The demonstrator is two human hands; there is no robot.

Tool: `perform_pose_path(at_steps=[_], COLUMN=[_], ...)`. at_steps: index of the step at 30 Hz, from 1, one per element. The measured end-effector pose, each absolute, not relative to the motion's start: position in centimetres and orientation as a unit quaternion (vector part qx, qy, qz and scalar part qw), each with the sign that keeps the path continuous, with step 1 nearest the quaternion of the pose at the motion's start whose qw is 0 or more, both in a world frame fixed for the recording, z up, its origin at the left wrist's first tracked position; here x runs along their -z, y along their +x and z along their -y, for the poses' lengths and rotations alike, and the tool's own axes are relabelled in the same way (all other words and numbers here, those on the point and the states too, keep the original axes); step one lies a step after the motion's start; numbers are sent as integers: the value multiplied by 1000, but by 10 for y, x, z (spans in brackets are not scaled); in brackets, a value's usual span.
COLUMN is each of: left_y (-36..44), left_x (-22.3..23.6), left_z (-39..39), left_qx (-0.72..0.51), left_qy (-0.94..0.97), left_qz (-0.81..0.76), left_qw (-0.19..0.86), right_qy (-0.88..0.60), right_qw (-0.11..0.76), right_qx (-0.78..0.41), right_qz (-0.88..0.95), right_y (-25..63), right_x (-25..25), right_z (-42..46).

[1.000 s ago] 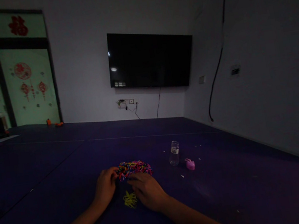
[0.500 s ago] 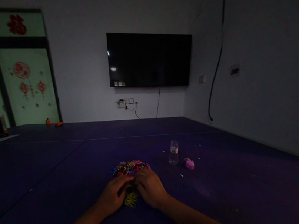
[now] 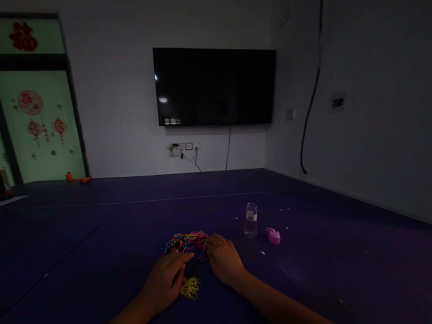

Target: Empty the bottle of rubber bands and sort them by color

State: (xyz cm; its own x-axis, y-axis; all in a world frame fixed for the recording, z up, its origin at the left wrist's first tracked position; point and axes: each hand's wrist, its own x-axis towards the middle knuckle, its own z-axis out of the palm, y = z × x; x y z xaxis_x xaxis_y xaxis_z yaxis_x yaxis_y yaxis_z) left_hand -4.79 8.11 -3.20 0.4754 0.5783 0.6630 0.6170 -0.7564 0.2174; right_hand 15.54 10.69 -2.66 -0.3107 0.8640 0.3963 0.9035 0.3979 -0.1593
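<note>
A heap of thin, multicoloured loops that look like rubber bands (image 3: 187, 240) lies on the dark blue tabletop (image 3: 97, 288). Nearer to me sits a small separate bunch of yellow bands (image 3: 190, 288). My left hand (image 3: 166, 279) rests between the two, its fingers stretched along the heap's near edge and its thumb apart, close to the yellow bands. At the heap's right edge my right hand (image 3: 224, 258) has its fingers bent down and together. Its fingertips are partly hidden, and anything in them is too small to make out.
A clear bottle (image 3: 251, 220) without a cap stands to the right of the heap, and a pink lid (image 3: 273, 235) lies beside it. Small white scraps (image 3: 262, 253) are scattered nearby. A television (image 3: 216, 85) hangs on the far wall. Small orange objects (image 3: 84, 180) lie at the far left.
My right hand has moved right, away from my left hand, to the heap's right edge. More of the yellow bunch now shows. My left hand has barely moved.
</note>
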Motion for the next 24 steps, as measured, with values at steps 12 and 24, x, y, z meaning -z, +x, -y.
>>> perform_pose_path(at_steps=[12, 24], left_y=[-49, -47], left_x=[30, 28], left_z=[-95, -91], left_qx=[362, 305], left_qy=[-808, -785], left_qz=[463, 536], left_qw=[32, 54], right_qy=[-592, -527], right_qw=[210, 233], right_qx=[74, 57], right_qz=[775, 815], right_y=[172, 169], right_x=[18, 21], right_z=[-113, -111])
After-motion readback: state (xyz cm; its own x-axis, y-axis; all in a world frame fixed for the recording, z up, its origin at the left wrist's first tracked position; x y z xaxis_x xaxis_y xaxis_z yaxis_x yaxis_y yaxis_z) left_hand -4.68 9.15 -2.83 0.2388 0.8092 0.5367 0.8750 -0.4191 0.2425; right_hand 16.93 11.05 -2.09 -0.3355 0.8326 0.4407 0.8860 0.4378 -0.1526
